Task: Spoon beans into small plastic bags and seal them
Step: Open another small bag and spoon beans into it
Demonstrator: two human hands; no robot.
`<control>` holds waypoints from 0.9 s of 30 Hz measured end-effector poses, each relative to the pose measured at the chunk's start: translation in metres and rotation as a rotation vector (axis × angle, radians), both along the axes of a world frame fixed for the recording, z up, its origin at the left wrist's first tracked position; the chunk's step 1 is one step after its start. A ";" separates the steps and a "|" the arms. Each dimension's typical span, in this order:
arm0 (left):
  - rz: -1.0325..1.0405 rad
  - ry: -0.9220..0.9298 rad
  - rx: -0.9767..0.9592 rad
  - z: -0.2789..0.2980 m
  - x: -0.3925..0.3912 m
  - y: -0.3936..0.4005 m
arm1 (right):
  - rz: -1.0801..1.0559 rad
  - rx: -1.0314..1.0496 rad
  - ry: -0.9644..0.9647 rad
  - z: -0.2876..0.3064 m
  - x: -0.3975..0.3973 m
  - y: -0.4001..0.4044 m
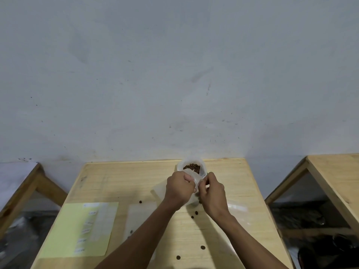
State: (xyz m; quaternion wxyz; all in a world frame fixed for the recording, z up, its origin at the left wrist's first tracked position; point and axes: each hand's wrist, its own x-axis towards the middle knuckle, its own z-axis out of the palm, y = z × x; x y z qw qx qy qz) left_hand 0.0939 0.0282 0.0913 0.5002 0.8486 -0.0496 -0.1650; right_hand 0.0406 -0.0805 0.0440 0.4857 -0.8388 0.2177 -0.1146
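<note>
Your left hand point(179, 188) and right hand point(212, 193) meet over the middle of the wooden table point(108, 177), knuckles up, fingers curled. Between them you pinch a small plastic bag point(197, 180): the clear film stands up out of the gap between the two hands, each hand gripping one side of it. How much is in the bag cannot be told; the hands cover its lower part.

Just beyond the grip, near the table's far edge, stands a white tub point(191, 167) with brown beans point(192, 168) heaped inside. The raised film overlaps its near rim in the view; whether they touch is unclear.

Loose beans lie on the table on your side of the grip: two close under your right wrist point(194, 214), one to the left of your left wrist point(140, 202), two more nearer you point(202, 247).

Left of the grip and closer to you lies a flat clear plastic sheet or bag point(142, 216). Further left lies a pale yellow sheet point(77, 230) with small white labels on it, print too blurred to read.
</note>
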 end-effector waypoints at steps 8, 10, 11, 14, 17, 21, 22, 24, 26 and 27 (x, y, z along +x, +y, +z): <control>-0.003 -0.024 -0.012 -0.011 -0.008 0.001 | -0.192 -0.038 0.006 0.008 0.012 -0.013; 0.014 -0.021 -0.013 -0.014 -0.009 0.004 | -0.134 -0.052 0.021 0.010 0.012 -0.019; 0.044 -0.026 -0.023 -0.015 -0.008 0.004 | -0.110 -0.038 0.021 0.011 0.012 -0.019; 0.100 -0.096 -0.038 -0.015 -0.003 0.006 | -0.079 0.061 -0.007 0.013 0.009 -0.015; 0.045 -0.191 -0.006 -0.017 -0.002 0.009 | -0.048 0.081 -0.033 0.011 0.005 -0.011; -0.053 -0.252 0.062 -0.025 -0.006 0.011 | -0.045 0.124 -0.040 0.010 0.004 -0.011; -0.068 -0.242 0.069 -0.026 -0.006 0.012 | -0.052 0.120 -0.039 0.011 0.005 -0.012; -0.090 -0.218 0.073 -0.026 -0.004 0.013 | -0.069 0.102 -0.039 0.015 0.007 -0.014; -0.135 -0.190 0.078 -0.025 -0.002 0.013 | -0.089 0.103 -0.042 0.016 0.010 -0.018; -0.162 -0.179 0.083 -0.024 0.000 0.013 | -0.098 0.115 -0.036 0.015 0.011 -0.019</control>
